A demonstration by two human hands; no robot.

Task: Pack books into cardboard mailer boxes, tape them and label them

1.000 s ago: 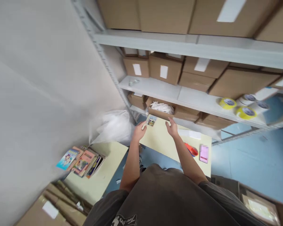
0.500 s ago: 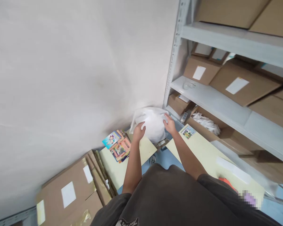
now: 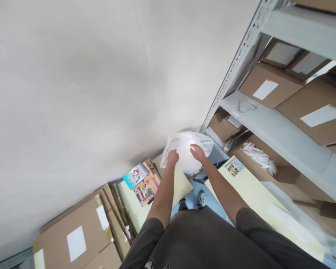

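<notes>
A white, thin plastic bag [image 3: 184, 164] sits puffed up in the corner by the wall, beyond the yellow tabletop. My left hand [image 3: 173, 157] is at the bag's near left side, its fingers curled closed on the plastic. Over the middle of the bag is my right hand [image 3: 198, 152], with its fingers bent and a gap showing between thumb and fingers. Nothing can be made out in that gap. What lies inside the bag is hidden.
Colourful booklets [image 3: 145, 183] lie on the left yellow tabletop [image 3: 182, 183]. Flattened cardboard boxes [image 3: 75, 228] lean at lower left. Another yellow tabletop [image 3: 252, 194] bears a picture card [image 3: 235, 166]. On the right, a metal shelf [image 3: 282, 123] carries cardboard boxes [image 3: 271, 84].
My hands have come closer together over the bag. The left fingers have closed, and the right hand has left the bag's right edge. The view has shifted, with both shoes now showing.
</notes>
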